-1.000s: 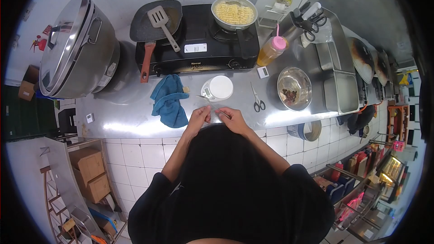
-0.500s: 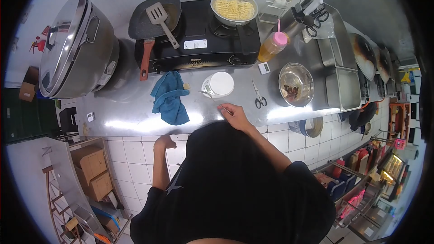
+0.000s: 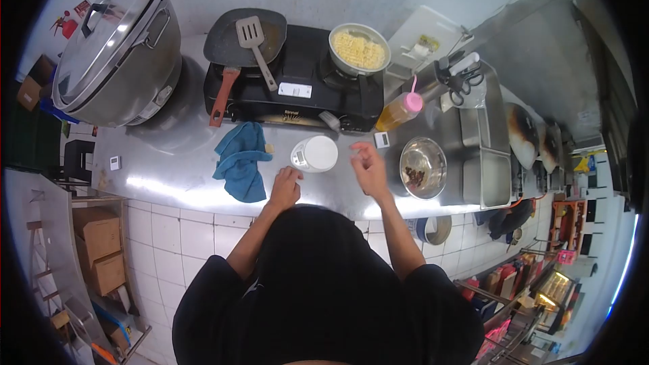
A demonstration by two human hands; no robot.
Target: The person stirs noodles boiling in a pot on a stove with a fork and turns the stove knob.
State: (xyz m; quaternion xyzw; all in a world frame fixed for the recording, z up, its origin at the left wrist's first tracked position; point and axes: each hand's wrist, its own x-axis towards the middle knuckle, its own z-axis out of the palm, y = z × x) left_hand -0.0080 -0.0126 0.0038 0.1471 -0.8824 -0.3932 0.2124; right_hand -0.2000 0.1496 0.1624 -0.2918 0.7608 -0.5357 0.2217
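My left hand (image 3: 286, 188), fingers curled in, is at the near-left side of a white digital kitchen scale (image 3: 320, 154); nothing shows in its grip. I cannot tell whether the fingertips touch the scale. To the right of the scale my right hand (image 3: 370, 170) is raised over the counter with its fingers closed. A fork (image 3: 330, 120) runs from these fingers up to the left, its tines in front of the stove's lower edge. The handle is faint against the bright metal. A crumpled blue cloth (image 3: 242, 165) lies left of the scale. No scissors show now.
Behind is a black gas stove (image 3: 287, 111) with a square pan (image 3: 230, 37), slotted turner (image 3: 253, 44) and pot of noodles (image 3: 358, 51). On the right are a steel bowl (image 3: 424, 189), pink-capped bottle (image 3: 400, 110), small timer (image 3: 382, 140) and metal trays (image 3: 488, 179). A large cooker (image 3: 125, 61) stands left.
My left hand has come up from below the counter edge to beside the scale. My right hand has moved right and forward with the fork, whose tines left the scale's front. The camera view has shifted.
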